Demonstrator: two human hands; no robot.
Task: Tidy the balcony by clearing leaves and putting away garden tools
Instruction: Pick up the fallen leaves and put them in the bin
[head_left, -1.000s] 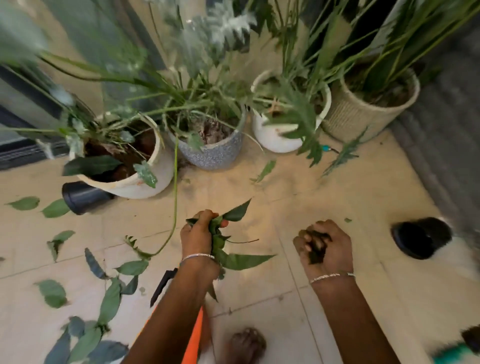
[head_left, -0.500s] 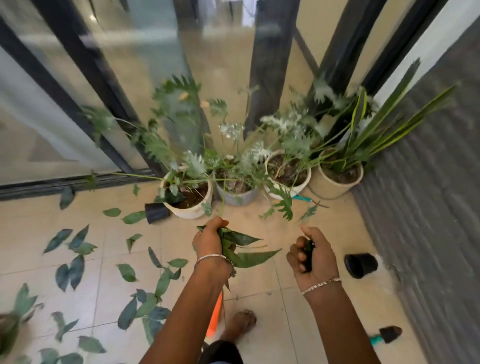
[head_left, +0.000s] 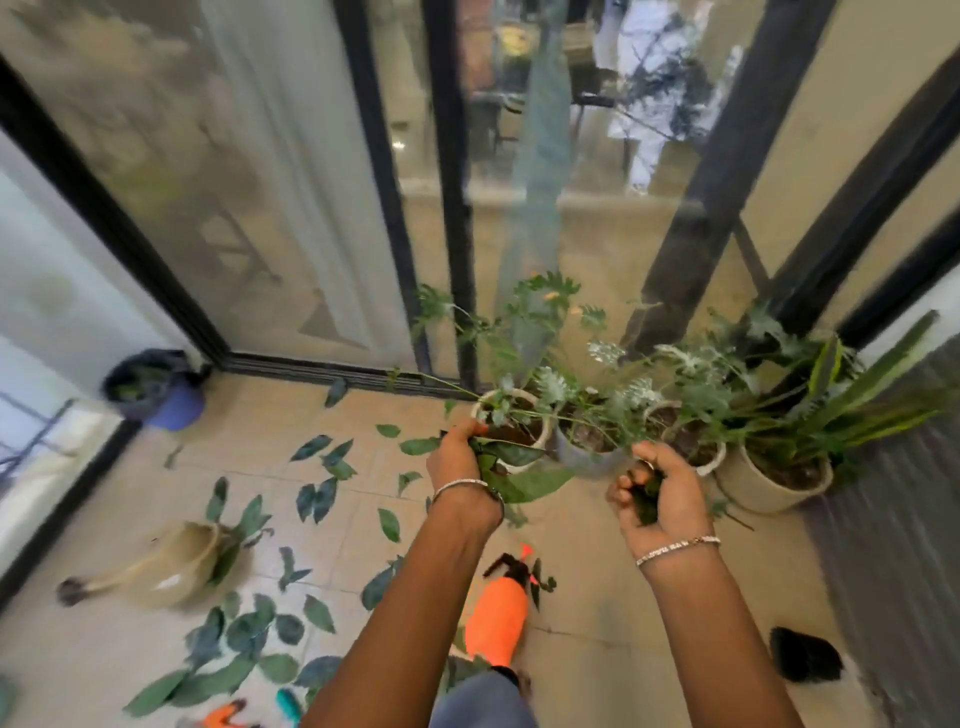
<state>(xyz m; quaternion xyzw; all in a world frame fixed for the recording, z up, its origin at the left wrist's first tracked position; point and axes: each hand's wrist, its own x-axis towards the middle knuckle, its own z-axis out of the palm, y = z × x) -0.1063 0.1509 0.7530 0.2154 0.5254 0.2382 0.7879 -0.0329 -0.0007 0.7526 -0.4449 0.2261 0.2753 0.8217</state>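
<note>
My left hand (head_left: 457, 457) is closed around a bunch of green leaves (head_left: 524, 480) that stick out to the right. My right hand (head_left: 657, 496) is cupped around a small dark clump of leaves (head_left: 647, 501). Both hands hover above the tiled floor in front of the potted plants (head_left: 597, 415). Several loose leaves (head_left: 322, 499) lie scattered on the tiles to the left. An orange spray bottle (head_left: 496, 616) stands between my arms. A beige watering can (head_left: 166, 564) lies on its side at the left.
A dark bin with a purple base (head_left: 153, 389) holding leaves stands in the far left corner. Glass doors with black frames (head_left: 452, 208) close the far side. A small black pot (head_left: 802, 660) lies by the grey wall at right. Orange and teal tool handles (head_left: 260, 709) show at the bottom edge.
The view has risen and pulled back, showing more floor, the bin and the watering can. Both hands keep their leaves and have lifted away from the floor.
</note>
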